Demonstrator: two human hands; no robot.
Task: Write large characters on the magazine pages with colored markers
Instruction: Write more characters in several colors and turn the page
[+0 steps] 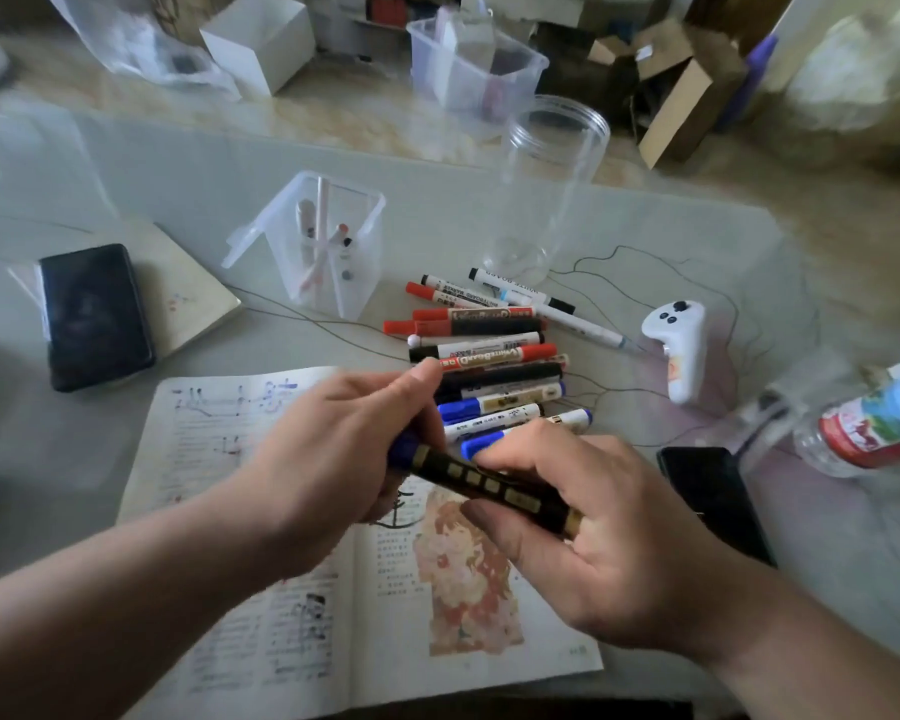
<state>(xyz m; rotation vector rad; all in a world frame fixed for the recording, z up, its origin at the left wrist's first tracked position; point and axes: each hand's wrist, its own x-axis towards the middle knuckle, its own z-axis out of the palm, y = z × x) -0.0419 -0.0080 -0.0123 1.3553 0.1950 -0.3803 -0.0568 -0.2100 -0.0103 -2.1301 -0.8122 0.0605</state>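
The step in hand looks like uncapping: best pull straight along the barrel, away from the page. The left hand (333, 449) curls round the blue cap (404, 450) of the dark marker (489, 483), and the right hand (593, 527) pinches its barrel, both above the open magazine (261, 615) on the desk (645, 241).

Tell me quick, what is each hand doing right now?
Left hand: closed, gripping the blue-capped end of the dark marker.
Right hand: closed, holding the same marker's barrel between thumb and fingers.
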